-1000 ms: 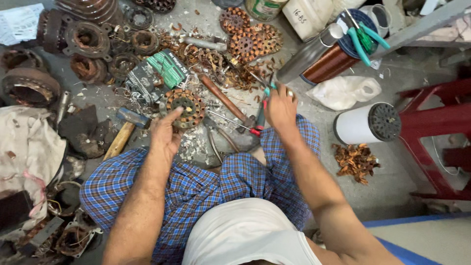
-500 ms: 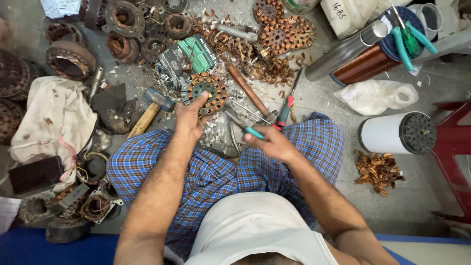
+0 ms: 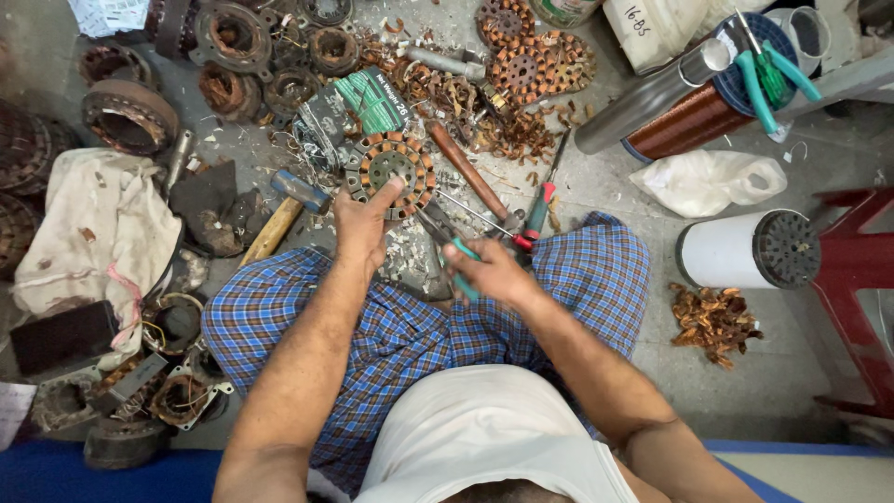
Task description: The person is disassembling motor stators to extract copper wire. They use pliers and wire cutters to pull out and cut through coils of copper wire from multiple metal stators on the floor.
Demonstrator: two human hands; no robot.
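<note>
Round copper-wound stator disc with orange winding slots (image 3: 389, 173) lies on the grey floor (image 3: 596, 200), just ahead of the person's knees, at about 11 o'clock from the frame centre. Left hand (image 3: 363, 222) rests on its near edge, thumb and forefinger spread over the rim, fingers loosely curled; it presses the disc rather than lifts it. Right hand (image 3: 489, 270) is closed around teal-handled pliers (image 3: 447, 240), whose metal tips point toward the disc at about 10 o'clock from that hand; whether the tips touch the disc cannot be told.

Blue-and-orange checked cloth (image 3: 400, 326) covers the person's lap beneath both forearms. Wooden-handled hammer (image 3: 279, 216) lies just beside the left hand at 9 o'clock. Long brown wooden-handled tool (image 3: 466, 168) and red-and-black screwdriver (image 3: 540, 200) lie at 1 o'clock from the disc. Heap of copper wire scraps (image 3: 484, 102) sits at 12 o'clock, near two more copper-wound discs (image 3: 531, 61). Rusty round motor housings (image 3: 233, 47) crowd 10 o'clock. Large spool of copper wire (image 3: 689, 116) lies at 2 o'clock, a white plastic bag (image 3: 712, 177) beside it. White cylinder with a perforated dark end (image 3: 745, 250) stands at 3 o'clock. Dirty white cloth (image 3: 88, 224) lies at 9 o'clock.
</note>
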